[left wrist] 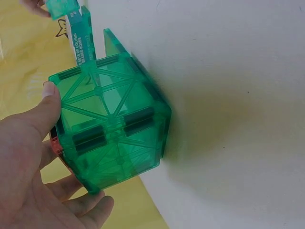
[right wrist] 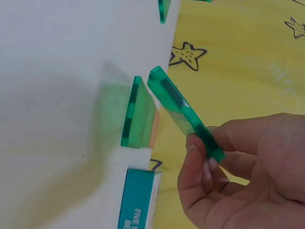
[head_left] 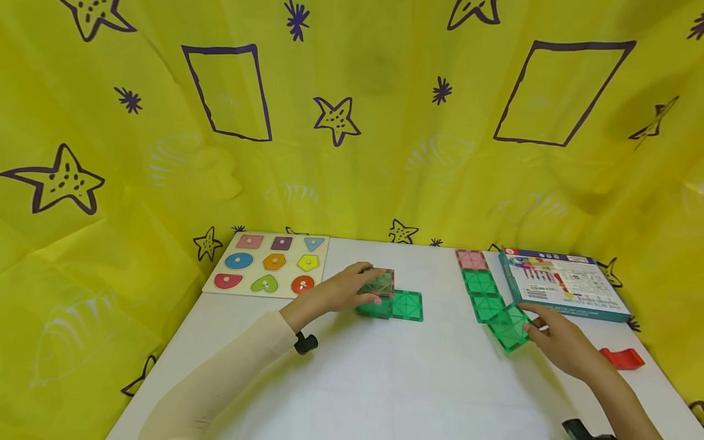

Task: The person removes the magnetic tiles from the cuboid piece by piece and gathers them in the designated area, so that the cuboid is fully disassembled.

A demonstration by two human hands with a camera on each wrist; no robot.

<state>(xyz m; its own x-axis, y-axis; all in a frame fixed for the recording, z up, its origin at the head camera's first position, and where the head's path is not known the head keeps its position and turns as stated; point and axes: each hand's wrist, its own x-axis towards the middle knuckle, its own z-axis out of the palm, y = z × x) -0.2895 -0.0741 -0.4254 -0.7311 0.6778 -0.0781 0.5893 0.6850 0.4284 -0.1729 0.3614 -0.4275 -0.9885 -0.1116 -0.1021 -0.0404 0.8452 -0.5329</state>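
My left hand (head_left: 343,290) grips a block of see-through magnetic tiles (left wrist: 112,112), with green sides and a pinkish-red top. The thumb is at one edge and the fingers at the opposite side. A flat green tile (head_left: 407,305) adjoins the block's right side on the table. Over on the right, my right hand (head_left: 566,342) pinches a green square magnetic tile (right wrist: 183,112) by one edge between thumb and fingers. That tile is tilted and overlaps the near end of a tile row in the head view. The row has a pink tile (head_left: 472,260) farthest away, then green tiles (head_left: 480,282).
A wooden shape puzzle board (head_left: 256,261) lies at the back left of the white table (head_left: 412,379). Behind the right hand sits a flat toy box (head_left: 572,284). A red curved piece (head_left: 627,359) lies near the right edge. Yellow patterned cloth (head_left: 363,183) surrounds the table.
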